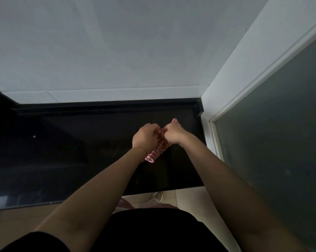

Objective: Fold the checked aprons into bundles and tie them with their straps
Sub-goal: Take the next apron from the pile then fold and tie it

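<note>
Both hands — left hand (pixel 146 136), right hand (pixel 172 133) — fingers curled, pinching checked apron bundle (pixel 156 153)

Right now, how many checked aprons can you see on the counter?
1. A red checked apron bundle lies on the black counter near the right wall, gripped by the left hand and right hand. Others may be out of view.

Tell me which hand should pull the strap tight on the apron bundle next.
Probably the right hand. It and the left hand both pinch at the middle of the checked bundle on the black counter, but the left also covers the bundle's near half, so it can hold it down.
</note>
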